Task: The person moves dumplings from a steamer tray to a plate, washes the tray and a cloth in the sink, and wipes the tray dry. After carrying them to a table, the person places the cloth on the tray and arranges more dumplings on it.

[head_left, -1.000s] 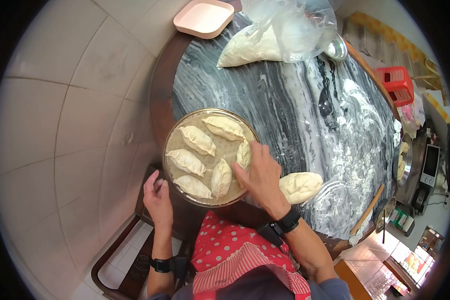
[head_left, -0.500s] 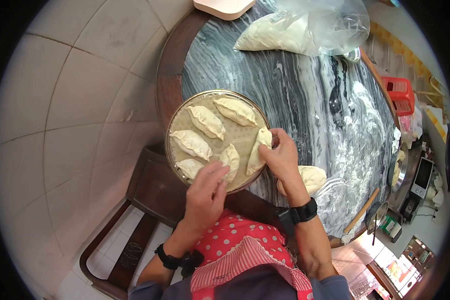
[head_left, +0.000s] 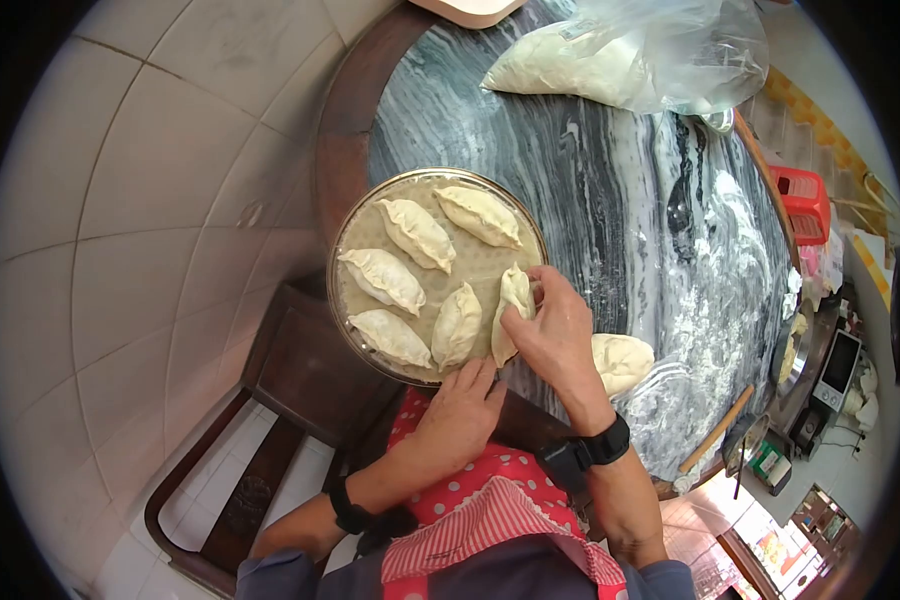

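My right hand [head_left: 553,328] pinches a large crimped dumpling [head_left: 512,305] between thumb and fingers at the right side of a round metal-rimmed tray [head_left: 440,180]. Stretched fingers of my left hand [head_left: 462,418] reach over the tray's near rim, their tips close to the lower end of that dumpling. Several other dumplings [head_left: 416,236] lie apart from each other on the tray's pale, dotted liner. Just right of my right wrist, one more dumpling [head_left: 622,363] rests on the marble tabletop [head_left: 590,220], partly hidden by my forearm.
Flour [head_left: 710,310] is spread over the table's right part, with a rolling pin [head_left: 718,428] near the edge. At the far side sits a plastic bag [head_left: 650,60] of white flour. A dark wooden chair [head_left: 310,360] stands left, by the tiled wall [head_left: 160,220].
My left hand has moved right and toward me, from over the lower left dumplings to the tray's near rim. My right hand keeps its pinch; its dumpling now stands a little straighter.
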### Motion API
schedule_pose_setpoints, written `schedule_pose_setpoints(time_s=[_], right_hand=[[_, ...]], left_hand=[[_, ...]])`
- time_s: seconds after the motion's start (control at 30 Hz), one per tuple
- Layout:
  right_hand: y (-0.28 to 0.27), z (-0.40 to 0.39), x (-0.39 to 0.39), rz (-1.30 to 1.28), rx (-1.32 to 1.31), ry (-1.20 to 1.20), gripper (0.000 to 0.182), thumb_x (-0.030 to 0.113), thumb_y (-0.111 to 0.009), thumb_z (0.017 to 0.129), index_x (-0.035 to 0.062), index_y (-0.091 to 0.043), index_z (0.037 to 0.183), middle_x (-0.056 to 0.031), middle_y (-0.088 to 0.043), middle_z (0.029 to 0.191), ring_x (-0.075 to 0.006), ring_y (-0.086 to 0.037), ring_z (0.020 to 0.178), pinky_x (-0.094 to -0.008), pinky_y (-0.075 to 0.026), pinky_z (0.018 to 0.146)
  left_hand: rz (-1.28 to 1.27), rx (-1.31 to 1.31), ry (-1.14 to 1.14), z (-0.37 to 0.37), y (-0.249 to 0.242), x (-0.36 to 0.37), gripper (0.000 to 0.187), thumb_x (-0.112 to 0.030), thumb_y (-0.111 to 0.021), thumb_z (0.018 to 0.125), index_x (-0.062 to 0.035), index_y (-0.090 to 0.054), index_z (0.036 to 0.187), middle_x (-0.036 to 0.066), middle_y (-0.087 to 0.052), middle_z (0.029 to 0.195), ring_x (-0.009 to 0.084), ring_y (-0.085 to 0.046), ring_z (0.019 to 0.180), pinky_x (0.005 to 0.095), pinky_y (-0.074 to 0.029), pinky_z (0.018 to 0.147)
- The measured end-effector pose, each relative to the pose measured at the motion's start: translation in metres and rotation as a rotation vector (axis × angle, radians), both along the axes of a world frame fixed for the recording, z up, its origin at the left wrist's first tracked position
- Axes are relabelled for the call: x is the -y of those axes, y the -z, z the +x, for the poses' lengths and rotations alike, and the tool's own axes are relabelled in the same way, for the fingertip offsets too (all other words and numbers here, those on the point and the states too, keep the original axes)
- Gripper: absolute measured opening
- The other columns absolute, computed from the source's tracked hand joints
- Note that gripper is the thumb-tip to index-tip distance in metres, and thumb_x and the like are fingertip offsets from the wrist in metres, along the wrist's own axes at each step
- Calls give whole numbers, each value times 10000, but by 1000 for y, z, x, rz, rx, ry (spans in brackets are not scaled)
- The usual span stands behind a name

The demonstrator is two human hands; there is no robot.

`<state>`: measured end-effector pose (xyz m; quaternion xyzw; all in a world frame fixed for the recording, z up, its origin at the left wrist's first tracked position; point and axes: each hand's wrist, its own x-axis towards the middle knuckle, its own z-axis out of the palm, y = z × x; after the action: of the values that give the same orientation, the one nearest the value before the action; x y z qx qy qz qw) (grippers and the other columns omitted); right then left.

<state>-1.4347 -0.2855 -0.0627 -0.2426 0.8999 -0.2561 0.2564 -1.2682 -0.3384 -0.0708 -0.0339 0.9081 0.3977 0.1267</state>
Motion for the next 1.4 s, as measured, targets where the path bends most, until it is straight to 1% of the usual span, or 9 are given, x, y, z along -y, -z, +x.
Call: schedule_pose_setpoints(time_s=[0.23,0.33,0.4,0.5,0.67,0.77,0.9,1.07,1.4], right_hand=[[9,0,9,43,-92,-72,426,184,-644,741,-4,-553,1113,-222,-593,1027,-404,-603,889,-458,-489,753],[10,-2,6,28,-158,-121,434,212,-665,763,3,-547,1124,-207,-583,1008,-396,-604,875,-461,-488,742],[-4,0,6,45,-251,-148,447,249,-694,777,11,-542,1124,-186,-569,966,-380,-607,851,-445,-495,705],[-20,14,7,-146,-359,-225,462,276,-715,780,21,-536,1121,-166,-555,933,-370,-609,828,-424,-499,654],[-19,50,24,74,-175,-440,565,294,-730,773,-11,-473,1172,-185,-529,900,-327,-635,689,-384,-513,543],[-11,55,29,146,-124,-396,624,334,-748,749,17,-476,1213,-194,-539,926,-373,-619,691,-435,-511,571],[-5,59,33,157,-128,-377,617,302,-737,752,16,-462,1223,-195,-510,966,-379,-613,690,-433,-510,569],[-1,62,32,128,-135,-314,538,146,-683,718,30,-462,1195,-195,-477,1005,-375,-624,715,-453,-514,594],[1,55,34,91,-105,-304,480,166,-671,718,57,-497,1153,-197,-510,980,-390,-611,730,-458,-509,594]], left_hand=[[38,9,2,7,0,1,433,-96,-646,794,102,-557,1168,277,-338,1396,409,-363,1259,452,-343,1032],[84,-15,-35,6,-6,5,414,-101,-647,800,88,-564,1159,266,-371,1381,385,-393,1249,439,-359,1029],[232,6,-77,13,-14,13,365,-85,-643,803,62,-585,1132,228,-470,1310,351,-493,1158,414,-412,988],[163,-149,-270,32,-18,23,315,-54,-626,808,40,-603,1108,182,-556,1204,324,-570,1035,395,-459,925],[-90,-164,-362,42,-21,36,304,-32,-618,790,31,-615,1087,145,-578,1162,298,-587,974,388,-476,847],[-138,-157,-346,44,-14,37,310,-27,-618,775,32,-614,1078,143,-571,1171,289,-578,973,385,-467,819],[-179,-131,-315,45,-8,35,332,-32,-616,769,32,-606,1094,148,-555,1197,283,-561,983,379,-452,811],[-185,-117,-287,44,-7,37,381,-54,-572,776,45,-579,1144,147,-544,1204,274,-548,991,371,-447,817],[-156,-103,-255,42,-7,39,379,-51,-575,792,24,-565,1163,146,-547,1185,292,-546,956,394,-446,802]])
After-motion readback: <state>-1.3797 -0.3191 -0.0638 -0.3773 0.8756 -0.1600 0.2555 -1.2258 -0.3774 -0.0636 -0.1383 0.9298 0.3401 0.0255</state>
